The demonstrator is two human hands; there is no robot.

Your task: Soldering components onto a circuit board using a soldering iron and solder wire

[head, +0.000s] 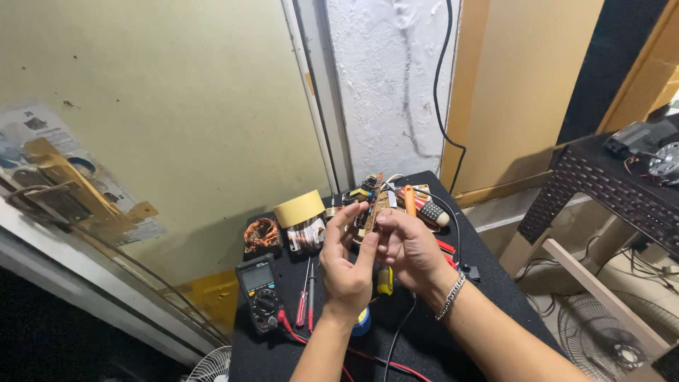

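Observation:
My left hand and my right hand hold a small brown circuit board on edge between them, above a black work table. My left thumb and fingers pinch its left side. My right fingers grip its lower right edge, and a metal bracelet hangs on that wrist. An orange-handled tool stands just behind the board.
On the table lie a black multimeter with red leads, two red screwdrivers, a roll of tan tape, a copper coil and a yellow-handled tool. A dark wicker stand is at right, fans on the floor.

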